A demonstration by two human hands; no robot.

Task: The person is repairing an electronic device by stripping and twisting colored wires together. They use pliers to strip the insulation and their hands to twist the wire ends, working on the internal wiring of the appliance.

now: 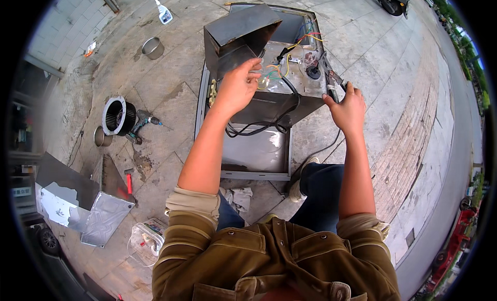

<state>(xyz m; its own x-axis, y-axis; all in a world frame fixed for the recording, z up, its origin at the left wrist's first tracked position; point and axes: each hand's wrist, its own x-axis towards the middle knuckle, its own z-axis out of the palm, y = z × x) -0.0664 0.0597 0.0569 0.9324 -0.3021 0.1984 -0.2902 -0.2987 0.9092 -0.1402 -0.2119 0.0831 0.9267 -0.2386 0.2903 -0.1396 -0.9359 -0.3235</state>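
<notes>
A grey metal housing (290,106), box-shaped like a range hood, lies in front of me with its wiring exposed. My left hand (238,88) is over its left side, fingers curled together beside thin coloured wires (274,73); what they pinch, if anything, is hidden. An angled sheet-metal cover (240,26) rises just beyond that hand. At the right edge, my right hand (347,109) has thumb and fingers around the dark handles of a pliers-like tool (333,92). A black cable (296,96) loops over the housing's near side.
On the paving at left are a fan drum (120,116), a cordless drill (143,126), a metal ring (153,48), a red-handled tool (129,183) and bent metal sheets (106,218). A spray bottle (163,12) stands farther off. A clear container (145,243) and a rag (239,198) lie near me.
</notes>
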